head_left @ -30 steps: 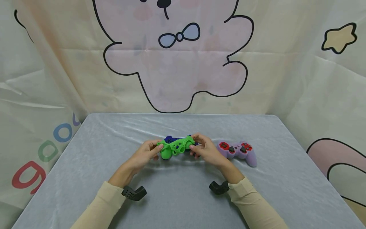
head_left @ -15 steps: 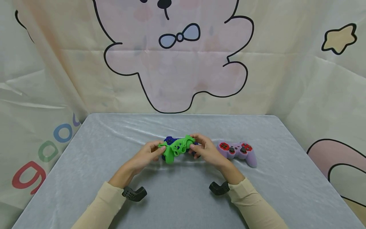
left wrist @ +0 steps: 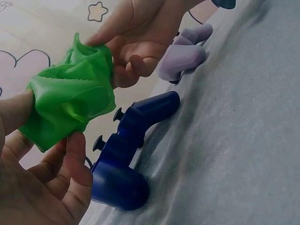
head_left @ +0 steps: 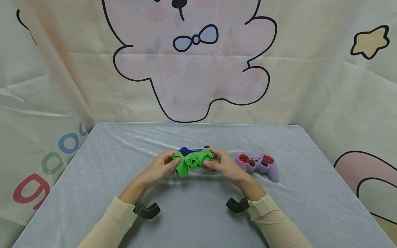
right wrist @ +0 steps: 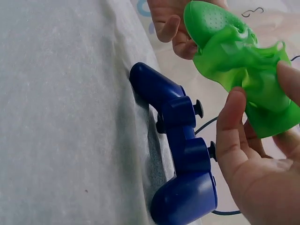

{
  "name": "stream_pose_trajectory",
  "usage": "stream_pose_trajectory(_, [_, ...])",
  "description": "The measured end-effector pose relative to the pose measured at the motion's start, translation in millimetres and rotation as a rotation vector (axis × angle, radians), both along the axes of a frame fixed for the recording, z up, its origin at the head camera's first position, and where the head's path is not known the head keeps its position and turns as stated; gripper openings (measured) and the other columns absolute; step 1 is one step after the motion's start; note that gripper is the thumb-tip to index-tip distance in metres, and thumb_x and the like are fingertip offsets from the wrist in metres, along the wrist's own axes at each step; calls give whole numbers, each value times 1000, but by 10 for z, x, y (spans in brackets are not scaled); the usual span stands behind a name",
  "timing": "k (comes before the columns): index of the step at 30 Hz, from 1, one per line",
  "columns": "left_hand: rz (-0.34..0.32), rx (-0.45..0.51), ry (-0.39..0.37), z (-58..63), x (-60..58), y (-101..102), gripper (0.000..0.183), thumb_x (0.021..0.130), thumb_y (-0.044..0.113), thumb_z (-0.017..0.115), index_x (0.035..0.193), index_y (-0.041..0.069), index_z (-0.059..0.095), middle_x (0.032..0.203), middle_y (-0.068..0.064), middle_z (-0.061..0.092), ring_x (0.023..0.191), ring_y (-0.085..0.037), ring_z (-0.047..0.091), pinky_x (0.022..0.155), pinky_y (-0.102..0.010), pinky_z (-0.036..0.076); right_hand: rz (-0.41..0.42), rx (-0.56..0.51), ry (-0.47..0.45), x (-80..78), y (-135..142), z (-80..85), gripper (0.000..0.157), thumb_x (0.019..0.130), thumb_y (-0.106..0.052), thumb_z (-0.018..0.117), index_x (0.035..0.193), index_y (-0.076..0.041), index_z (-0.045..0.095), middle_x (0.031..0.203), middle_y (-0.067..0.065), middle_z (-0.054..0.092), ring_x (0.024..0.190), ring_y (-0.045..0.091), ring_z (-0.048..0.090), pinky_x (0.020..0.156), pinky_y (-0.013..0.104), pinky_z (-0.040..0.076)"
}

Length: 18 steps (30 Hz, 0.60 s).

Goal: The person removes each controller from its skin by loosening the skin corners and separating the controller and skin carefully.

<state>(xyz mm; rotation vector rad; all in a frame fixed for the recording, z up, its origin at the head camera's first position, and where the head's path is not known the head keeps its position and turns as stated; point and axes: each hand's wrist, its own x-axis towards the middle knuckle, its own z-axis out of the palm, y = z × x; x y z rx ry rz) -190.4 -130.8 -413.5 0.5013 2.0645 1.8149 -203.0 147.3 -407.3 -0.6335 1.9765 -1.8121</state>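
Observation:
A soft green silicone controller cover point(head_left: 193, 160) is held between both hands. My left hand point(head_left: 162, 166) pinches its left end, thumb on top and fingers below. At the other end my right hand point(head_left: 224, 166) grips it the same way. In both wrist views the cover looks crumpled and folded, apart from the controller. A dark blue game controller point(left wrist: 119, 164) rests on the cloth just under it, its thumbsticks facing up; in the right wrist view its two rounded grips show well. From above, the cover hides most of it.
A game controller in a lilac cover point(head_left: 256, 166) with red button areas lies to the right of my right hand. Grey-blue velvety cloth point(head_left: 192, 213) covers the table, slightly wrinkled. A printed curtain point(head_left: 198, 75) hangs behind the far edge.
The green cover's left end has shifted down and slightly right, drooping more. Its right end has been bent over by my right fingers. The lilac controller has stayed put.

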Motion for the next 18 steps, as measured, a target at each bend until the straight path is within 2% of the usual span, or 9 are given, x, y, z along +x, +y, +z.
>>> stream_pose_trajectory(3, [19, 14, -25, 5, -10, -10, 18, 108, 26, 49, 108, 11, 59, 94, 5, 57, 81, -10, 51, 77, -27, 46, 19, 9, 16, 4, 4, 4, 36, 99, -13, 64, 129, 6, 56, 102, -4, 68, 88, 10, 68, 83, 27, 56])
stream_pose_trajectory(8, [56, 46, -46, -10, -46, -49, 21, 109, 26, 47, 112, 9, 59, 100, 4, 59, 84, -9, 55, 79, -28, 49, 73, 12, 28, 9, 22, 20, 23, 100, -15, 63, 117, 1, 61, 100, -3, 69, 91, 13, 67, 84, 26, 56])
stream_pose_trajectory(11, [54, 67, -42, -26, -66, -76, 22, 109, 24, 46, 113, 7, 59, 102, 3, 60, 86, -9, 57, 79, -28, 51, 141, 18, 41, 8, 51, 16, 26, 102, -14, 60, 120, 3, 60, 104, -2, 69, 95, 16, 66, 86, 29, 56])
stream_pose_trajectory(15, [29, 86, -32, -25, -71, -95, 23, 109, 22, 46, 116, 5, 59, 105, 4, 62, 91, -8, 59, 79, -26, 52, 212, 49, 49, -1, 76, 8, 38, 101, -17, 60, 130, 8, 58, 117, -3, 65, 103, 13, 61, 90, 32, 55])
stream_pose_trajectory(18, [5, 98, -31, -8, -59, -103, 30, 109, 23, 45, 123, 1, 59, 110, 6, 64, 97, -8, 62, 83, -27, 53, 249, 75, 42, -7, 87, 2, 39, 100, -23, 61, 127, 6, 61, 129, 7, 60, 111, 10, 55, 93, 30, 50])
